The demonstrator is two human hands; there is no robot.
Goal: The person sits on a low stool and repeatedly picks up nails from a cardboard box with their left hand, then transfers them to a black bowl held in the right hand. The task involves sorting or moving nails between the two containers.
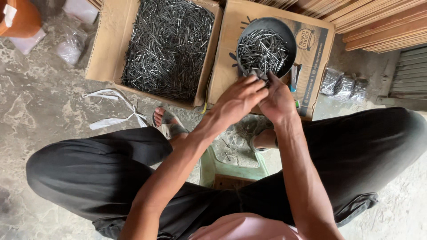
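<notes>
- Your left hand [238,98] and right hand [276,98] met at the near rim of the bowl [284,33], fingers pinched on nails [262,51].
- An open box [104,49] of nails sat left.

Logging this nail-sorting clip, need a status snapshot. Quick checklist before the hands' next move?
1. Both hands together at pan rim: ok. Left hand and right hand touch over the near edge.
2. Round pan holds nails: ok.
3. Pan sits flat on closed carton: ok.
4. Open box of nails beside it, full: ok.
5. What the fingers grip: cannot tell, hidden between the hands.
6. Bagged nail packs on floor at right, untouched: ok.
</notes>
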